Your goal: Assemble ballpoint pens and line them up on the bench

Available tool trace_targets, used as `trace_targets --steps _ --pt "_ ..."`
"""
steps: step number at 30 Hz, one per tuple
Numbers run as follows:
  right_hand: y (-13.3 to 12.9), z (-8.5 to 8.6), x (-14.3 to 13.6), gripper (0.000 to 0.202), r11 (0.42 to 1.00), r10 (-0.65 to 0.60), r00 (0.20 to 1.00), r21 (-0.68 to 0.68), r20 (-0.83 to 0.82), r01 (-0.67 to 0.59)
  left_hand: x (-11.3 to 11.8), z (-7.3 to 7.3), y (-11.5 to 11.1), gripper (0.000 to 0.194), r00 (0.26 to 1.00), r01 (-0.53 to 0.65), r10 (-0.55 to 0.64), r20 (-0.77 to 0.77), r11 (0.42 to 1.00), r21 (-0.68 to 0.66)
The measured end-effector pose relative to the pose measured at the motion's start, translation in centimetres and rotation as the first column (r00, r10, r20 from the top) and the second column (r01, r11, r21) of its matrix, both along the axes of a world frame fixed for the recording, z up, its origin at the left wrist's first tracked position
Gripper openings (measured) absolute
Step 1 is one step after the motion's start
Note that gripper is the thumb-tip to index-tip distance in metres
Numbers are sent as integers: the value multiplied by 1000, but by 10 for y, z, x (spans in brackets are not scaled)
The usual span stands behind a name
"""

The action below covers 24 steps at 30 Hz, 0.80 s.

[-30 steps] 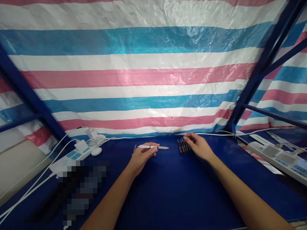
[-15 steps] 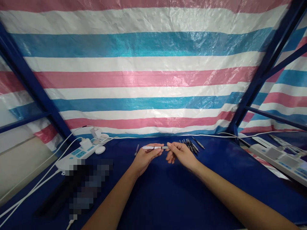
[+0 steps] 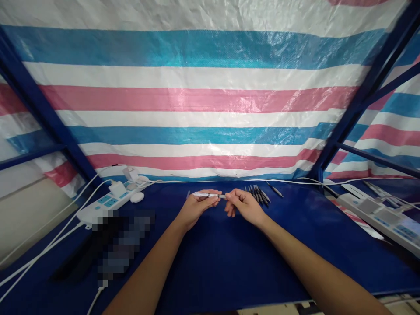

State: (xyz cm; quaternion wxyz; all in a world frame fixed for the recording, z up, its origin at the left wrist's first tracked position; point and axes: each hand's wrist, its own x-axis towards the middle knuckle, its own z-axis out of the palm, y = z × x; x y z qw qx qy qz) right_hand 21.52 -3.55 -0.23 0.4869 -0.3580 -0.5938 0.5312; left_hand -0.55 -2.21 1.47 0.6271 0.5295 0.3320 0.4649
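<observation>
A slim white pen (image 3: pixel 201 194) with a darker band lies level between my hands, above the blue tabletop. My left hand (image 3: pixel 197 208) is closed around its barrel, thumb on the near side. The fingertips of my right hand (image 3: pixel 242 204) pinch the pen's right end, which they partly hide. Just beyond my right hand lies a bunch of several dark pen parts or pens (image 3: pixel 260 196) with pale tips. A single dark pen (image 3: pixel 274 189) lies apart to their right. Behind my left hand a small clear piece (image 3: pixel 188 194) is mostly covered.
At the left is a white power strip (image 3: pixel 103 202) with plugs and cables, a round white disc (image 3: pixel 137 197) beside it. Nearer me lies a blurred-out dark object (image 3: pixel 126 245). Another power strip (image 3: pixel 377 214) stands at the right. A striped plastic sheet (image 3: pixel 210 100) hangs behind.
The camera view has tilted down, so the table's near edge shows. My right fingers have shifted slightly left along the pen, closer to my left hand; both hands keep hold.
</observation>
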Motion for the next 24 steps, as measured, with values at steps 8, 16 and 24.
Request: trace_targets --steps 8,16,24 --pt "-4 1 -1 52 999 -8 999 -35 -45 7 -1 -3 1 47 1000 19 -19 9 1000 1" --pt "-5 -1 3 61 994 7 999 -114 32 -4 3 -7 0 41 998 61 -61 -13 998 12" --pt "-7 6 3 52 999 27 999 -44 -35 -29 2 -10 4 45 999 44 -44 -19 999 0"
